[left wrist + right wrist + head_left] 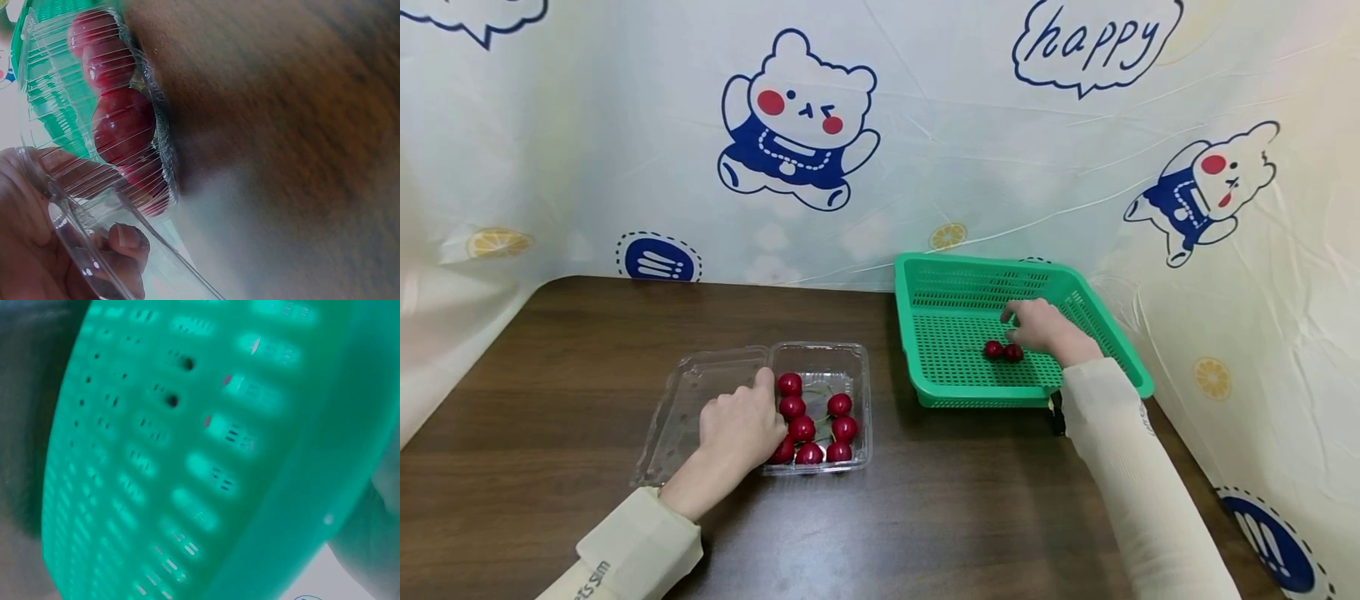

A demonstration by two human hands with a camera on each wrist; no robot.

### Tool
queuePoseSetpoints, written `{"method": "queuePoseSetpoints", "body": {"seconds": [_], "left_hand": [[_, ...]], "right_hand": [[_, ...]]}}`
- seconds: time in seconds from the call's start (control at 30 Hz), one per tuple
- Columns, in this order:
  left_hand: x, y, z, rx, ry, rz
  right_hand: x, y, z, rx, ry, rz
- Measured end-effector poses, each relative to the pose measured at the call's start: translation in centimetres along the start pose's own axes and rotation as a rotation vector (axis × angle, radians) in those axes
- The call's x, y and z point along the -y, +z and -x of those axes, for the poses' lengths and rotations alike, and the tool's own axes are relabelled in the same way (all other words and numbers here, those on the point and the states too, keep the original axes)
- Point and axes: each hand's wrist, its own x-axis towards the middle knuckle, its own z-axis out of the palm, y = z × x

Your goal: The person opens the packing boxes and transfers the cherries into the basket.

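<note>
My left hand [741, 423] grips the hinge-side wall of a clear plastic box [867, 417], with its index finger reaching over the inside. In the left wrist view, curled fingers [128, 240] show through the plastic beside red cherries [124, 128]. Several cherries [802, 428] with green stems lie in the box. Over at the right, my right hand [1041, 325] hovers inside a green basket [925, 392], fingers loosely bent and apart, with nothing seen between them. Two dark cherries [993, 350] lie on the basket floor just below that hand. The basket wall [250, 537] hides most of the right wrist view.
The box's clear lid [681, 417] lies folded open to the left. Both containers stand on a dark wooden table [550, 375]. A printed curtain [625, 150] hangs behind the table and along its right side.
</note>
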Motion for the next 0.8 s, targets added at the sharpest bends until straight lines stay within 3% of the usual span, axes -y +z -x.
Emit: {"method": "queuePoseSetpoints", "body": {"seconds": [0.3,0.8], "left_hand": [[0.0,-0.1,0.0,0.013,-0.006,0.001],[0.0,0.1,-0.1,0.005,0.003,-0.002]], "right_hand": [[1.0,-0.6,-0.1,0.009,-0.013,-0.004],[1.1,-1.2,-0.5,-0.047,-0.024,-0.036]]}}
